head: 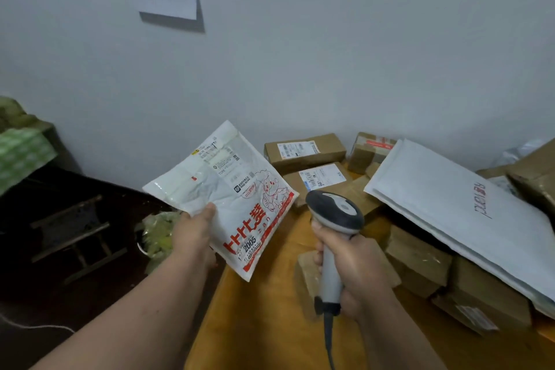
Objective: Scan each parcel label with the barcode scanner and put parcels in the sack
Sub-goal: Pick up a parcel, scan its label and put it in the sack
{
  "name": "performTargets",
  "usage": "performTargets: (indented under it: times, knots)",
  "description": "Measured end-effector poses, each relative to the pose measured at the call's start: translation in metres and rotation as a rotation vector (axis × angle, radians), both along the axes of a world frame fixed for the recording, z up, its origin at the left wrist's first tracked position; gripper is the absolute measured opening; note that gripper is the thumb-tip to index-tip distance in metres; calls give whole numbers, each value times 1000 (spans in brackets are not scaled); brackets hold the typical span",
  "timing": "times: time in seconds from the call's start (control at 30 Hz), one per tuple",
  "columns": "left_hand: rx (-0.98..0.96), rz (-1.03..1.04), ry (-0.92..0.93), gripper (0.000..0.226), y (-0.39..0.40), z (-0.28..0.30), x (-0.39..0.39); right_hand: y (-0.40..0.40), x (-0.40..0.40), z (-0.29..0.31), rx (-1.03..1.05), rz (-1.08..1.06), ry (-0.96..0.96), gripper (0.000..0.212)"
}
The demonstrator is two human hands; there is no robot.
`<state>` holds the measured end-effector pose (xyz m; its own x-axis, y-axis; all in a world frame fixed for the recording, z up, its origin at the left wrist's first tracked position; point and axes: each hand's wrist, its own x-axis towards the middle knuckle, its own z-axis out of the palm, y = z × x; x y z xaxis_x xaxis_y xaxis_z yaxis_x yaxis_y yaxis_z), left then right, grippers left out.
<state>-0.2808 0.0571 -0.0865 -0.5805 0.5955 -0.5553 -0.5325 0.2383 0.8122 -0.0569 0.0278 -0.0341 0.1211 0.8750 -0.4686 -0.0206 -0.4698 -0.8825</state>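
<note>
A person's left hand (195,230) pinches a white mailer parcel (228,195) by its near-left edge, held above the desk (264,309) edge, its label (223,159) at the far end, up-left of the barcode scanner (333,219) clenched in the right hand (354,267), unscanned boxes (304,150) waiting beyond.

White parcel (228,189) printed red; grey scanner (335,216); brown boxes (304,152).

A yellow-topped bench (264,324) carries brown cardboard boxes (304,151) against the wall and a large white padded envelope (456,213) lying across some
</note>
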Motion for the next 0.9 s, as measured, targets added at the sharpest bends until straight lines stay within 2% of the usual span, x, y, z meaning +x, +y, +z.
performTargets:
  times: [0.1,0.27,0.4,0.5,0.9]
  knots:
    - [91,-62,-3,21,-27,28,3,-28,13,19,67,59,36,33]
    - [202,-279,145,30,-66,73,34,-72,49,55,188,93,75,33]
    - [252,-401,241,26,-83,99,68,-105,84,79,285,108,145,21]
    - [285,-486,297,21,-86,112,92,-126,107,91,345,96,122,18]
    - [369,-770,240,27,-65,126,162,-156,157,115,443,-7,40,13]
